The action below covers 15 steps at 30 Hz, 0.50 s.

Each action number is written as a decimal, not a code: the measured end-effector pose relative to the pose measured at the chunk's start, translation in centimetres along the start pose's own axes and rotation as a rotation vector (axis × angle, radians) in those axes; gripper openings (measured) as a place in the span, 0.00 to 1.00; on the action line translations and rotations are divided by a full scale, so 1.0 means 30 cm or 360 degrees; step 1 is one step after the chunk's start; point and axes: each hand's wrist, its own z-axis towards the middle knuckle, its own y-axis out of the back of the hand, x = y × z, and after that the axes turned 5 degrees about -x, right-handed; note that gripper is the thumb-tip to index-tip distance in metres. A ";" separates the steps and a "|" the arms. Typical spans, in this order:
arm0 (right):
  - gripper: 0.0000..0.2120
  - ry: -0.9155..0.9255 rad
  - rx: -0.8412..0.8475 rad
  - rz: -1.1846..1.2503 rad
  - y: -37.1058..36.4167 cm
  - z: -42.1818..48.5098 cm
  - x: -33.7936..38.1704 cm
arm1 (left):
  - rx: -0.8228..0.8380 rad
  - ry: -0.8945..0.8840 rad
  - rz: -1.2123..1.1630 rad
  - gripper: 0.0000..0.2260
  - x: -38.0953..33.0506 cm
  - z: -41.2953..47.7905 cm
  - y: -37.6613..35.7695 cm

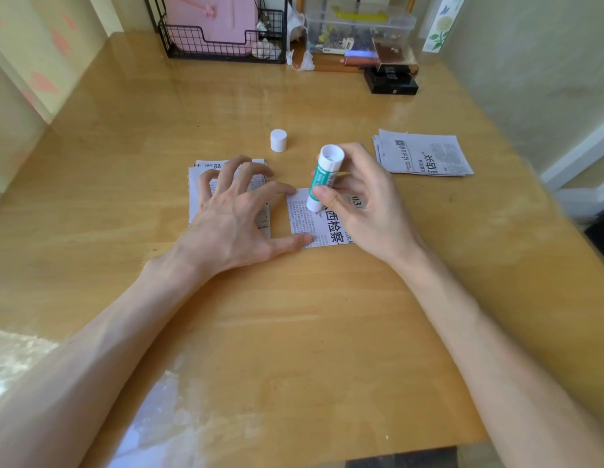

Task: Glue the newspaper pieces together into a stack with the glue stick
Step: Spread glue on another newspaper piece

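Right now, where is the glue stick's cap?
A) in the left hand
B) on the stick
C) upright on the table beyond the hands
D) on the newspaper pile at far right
C: the white cap stands alone on the table, while the right hand holds the uncapped glue stick.

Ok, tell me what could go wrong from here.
The left hand pins the newspaper piece only at its left edge, so the glue stick in the right hand could drag or crease it. A stroke running past the edge would probably smear glue on the table.
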 end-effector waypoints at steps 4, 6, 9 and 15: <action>0.12 -0.0006 0.0054 -0.0020 -0.023 0.001 -0.005 | -0.0009 -0.0002 0.0010 0.36 -0.004 0.001 -0.003; 0.13 -0.0015 0.0019 -0.0047 -0.033 0.005 -0.005 | -0.0012 -0.0002 0.0010 0.36 -0.002 0.001 -0.006; 0.12 -0.0034 -0.0011 -0.0152 -0.036 0.015 -0.013 | -0.0015 0.0000 0.0009 0.36 -0.001 0.001 -0.005; 0.14 -0.0030 0.0023 -0.0310 -0.021 0.020 -0.009 | 0.0009 0.0025 -0.0017 0.37 0.002 0.000 -0.005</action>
